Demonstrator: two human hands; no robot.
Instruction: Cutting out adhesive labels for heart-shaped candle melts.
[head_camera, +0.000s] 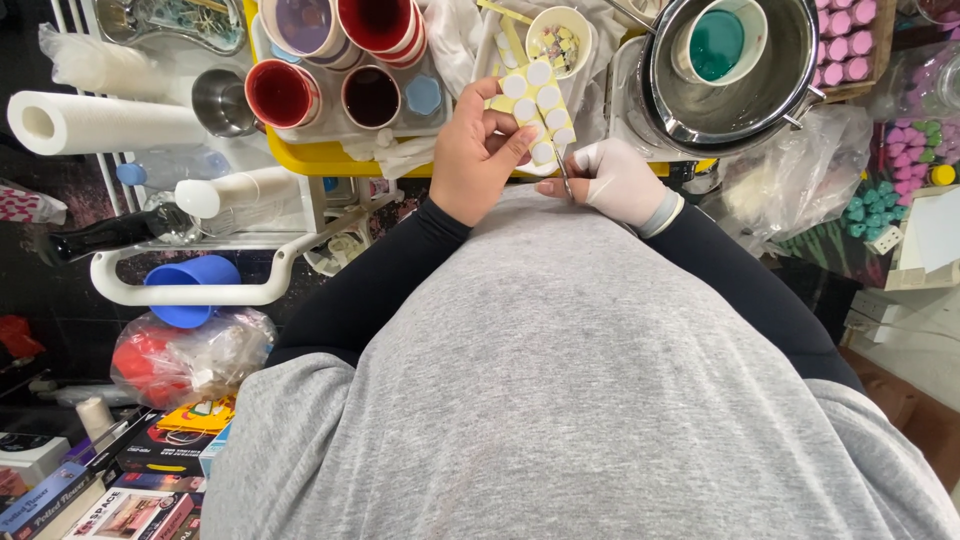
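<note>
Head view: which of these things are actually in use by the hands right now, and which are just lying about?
In use:
- yellow sheet of white round stickers, held by left hand
- thin metal piece, pinched in gloved right hand

Lying about:
- paper towel roll
- red-stained cups
- metal pot with teal cup
- blue cup
</note>
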